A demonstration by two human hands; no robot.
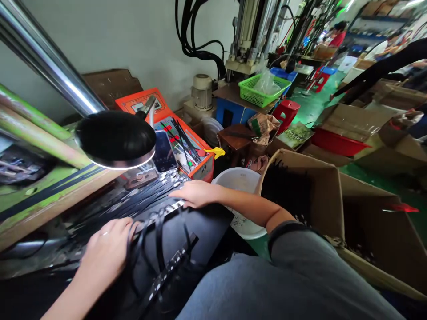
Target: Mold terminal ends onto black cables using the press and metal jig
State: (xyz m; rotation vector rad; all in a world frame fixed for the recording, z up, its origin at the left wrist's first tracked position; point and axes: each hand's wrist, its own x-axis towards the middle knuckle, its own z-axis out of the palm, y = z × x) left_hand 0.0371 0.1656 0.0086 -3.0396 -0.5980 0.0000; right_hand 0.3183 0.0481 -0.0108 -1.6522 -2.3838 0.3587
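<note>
My left hand (pixel 108 244) is closed round the near-left end of a long narrow strip with light metal pieces along it (pixel 154 218). At the strip's other end my right hand (pixel 197 194) grips with its fingers together. Black cables (pixel 159 242) hang in loops from the strip over a dark board (pixel 210 226). Closer to my body, a second black bar with white spots (pixel 171 266) lies on the board. Beyond my hands is a pile of black cables with pale ends (pixel 147 195). My fingers hide both ends of the held strip.
A round black lamp (pixel 115 138) hangs low over the bench. An orange toolbox (pixel 200 171) and a phone (pixel 164 151) lie beyond the cables. Right of me stand a white bucket (pixel 245 178) and a cardboard box (pixel 305 171). People sit farther back.
</note>
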